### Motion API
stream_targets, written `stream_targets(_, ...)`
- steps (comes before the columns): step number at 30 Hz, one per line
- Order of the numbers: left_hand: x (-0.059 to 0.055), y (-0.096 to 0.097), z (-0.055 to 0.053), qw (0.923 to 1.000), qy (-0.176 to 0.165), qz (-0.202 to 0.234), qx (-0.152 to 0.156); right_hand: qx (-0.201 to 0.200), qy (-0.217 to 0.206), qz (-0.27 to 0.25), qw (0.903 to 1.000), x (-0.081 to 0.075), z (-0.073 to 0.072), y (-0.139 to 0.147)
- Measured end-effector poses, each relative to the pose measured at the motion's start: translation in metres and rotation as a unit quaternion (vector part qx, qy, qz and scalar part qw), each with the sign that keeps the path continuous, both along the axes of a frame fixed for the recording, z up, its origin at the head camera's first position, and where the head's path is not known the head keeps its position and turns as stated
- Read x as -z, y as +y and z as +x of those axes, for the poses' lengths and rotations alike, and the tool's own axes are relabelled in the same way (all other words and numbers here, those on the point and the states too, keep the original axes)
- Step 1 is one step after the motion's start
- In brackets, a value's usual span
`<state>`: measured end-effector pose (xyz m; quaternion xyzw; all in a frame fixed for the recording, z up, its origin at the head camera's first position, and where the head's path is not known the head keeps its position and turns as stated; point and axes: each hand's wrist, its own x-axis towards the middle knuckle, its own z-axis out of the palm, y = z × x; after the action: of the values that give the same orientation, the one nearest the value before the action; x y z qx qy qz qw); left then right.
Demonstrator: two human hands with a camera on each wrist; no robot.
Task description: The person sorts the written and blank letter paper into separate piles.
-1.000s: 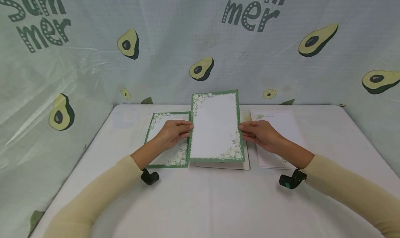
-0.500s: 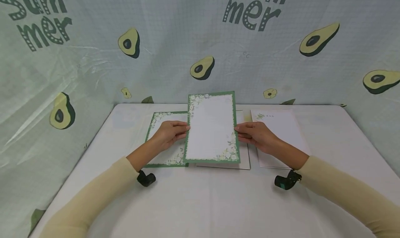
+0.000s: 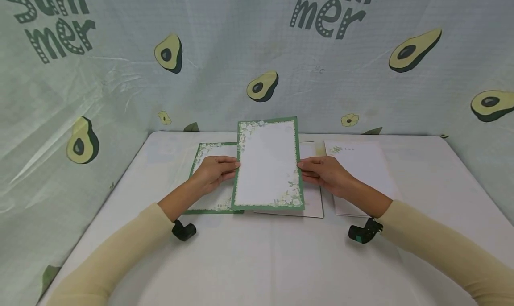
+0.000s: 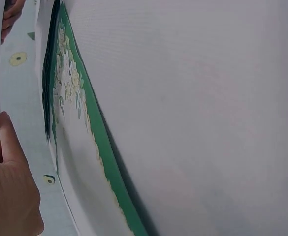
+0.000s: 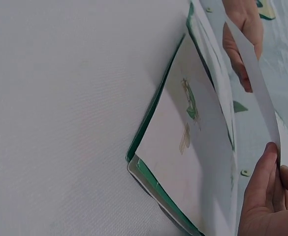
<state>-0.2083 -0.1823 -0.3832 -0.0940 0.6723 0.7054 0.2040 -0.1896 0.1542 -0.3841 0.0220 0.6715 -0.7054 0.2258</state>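
Both hands hold up a sheet of paper [image 3: 267, 163] with a green border and white flowers, tilted above the table. My left hand [image 3: 213, 172] pinches its left edge; my right hand [image 3: 327, 174] pinches the right edge, thumb on the near face and fingers behind, as the right wrist view shows. Below the left hand lies a pile of matching green-bordered sheets [image 4: 109, 162]. Partly hidden behind the held sheet is a middle pile, topped by a pale sheet [image 5: 178, 142] with a small green drawing; green edges show beneath it.
To the right, partly under the right forearm, lies a pile of pale pinkish sheets [image 3: 361, 163] with a small leaf print. A white cloth covers the table [image 3: 257, 261]. Behind it hangs a backdrop [image 3: 217, 96] printed with avocados and lettering.
Both hands have moved a little to the left, carrying the green-bordered sheet with them. More of the middle pile now shows on the right; the piles stay put.
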Motion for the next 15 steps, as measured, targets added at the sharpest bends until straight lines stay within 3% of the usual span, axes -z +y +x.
stream_targets(15, -0.0004, -0.0069, 0.0002, 1.0000, -0.001, 0.001, -0.008, 0.010, -0.020, -0.017, 0.9996, 0.0007, 0.0003, -0.0067)
